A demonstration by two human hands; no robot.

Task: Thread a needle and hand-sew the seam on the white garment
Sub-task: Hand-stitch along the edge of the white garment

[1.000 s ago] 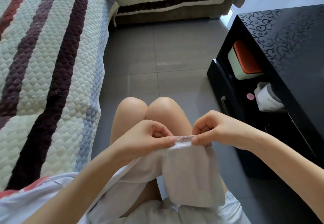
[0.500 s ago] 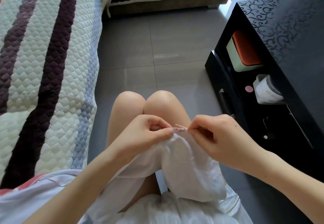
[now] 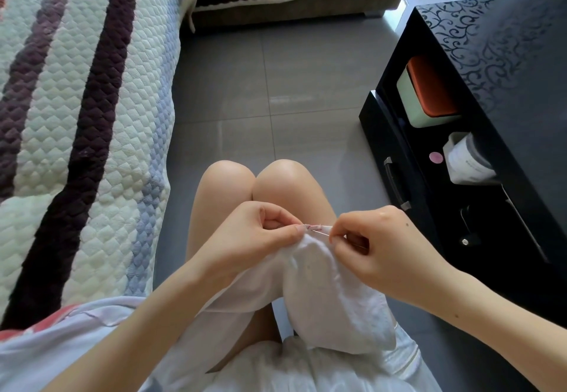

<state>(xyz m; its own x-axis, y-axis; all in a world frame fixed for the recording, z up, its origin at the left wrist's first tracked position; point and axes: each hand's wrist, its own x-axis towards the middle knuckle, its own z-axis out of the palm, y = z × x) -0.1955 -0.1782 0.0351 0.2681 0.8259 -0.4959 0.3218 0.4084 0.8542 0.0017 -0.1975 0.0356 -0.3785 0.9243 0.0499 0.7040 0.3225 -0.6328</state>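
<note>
White cloth, the garment (image 3: 322,284), drapes over the person's lap, and its top edge is raised and bunched between the two hands just short of the knees. The left hand (image 3: 260,235) is curled, thumb and forefinger pinching that edge from the left side. The right hand (image 3: 377,247) is also curled and comes in from the opposite side, its thumb and forefinger nipping the needle (image 3: 320,231) at its rear end.

Between the two sets of fingertips runs the seam edge (image 3: 313,226), a short strip with pinkish stitching, held nearly level. The needle lies just under and almost along this strip, with its long axis pointing left and slightly up toward the left thumb. The tip seems to touch the cloth beside that thumb.

The next stitch likely depends on this line: the right hand must drive leftward along the seam, stopping short of the left fingertips. No thread can be made out.
</note>
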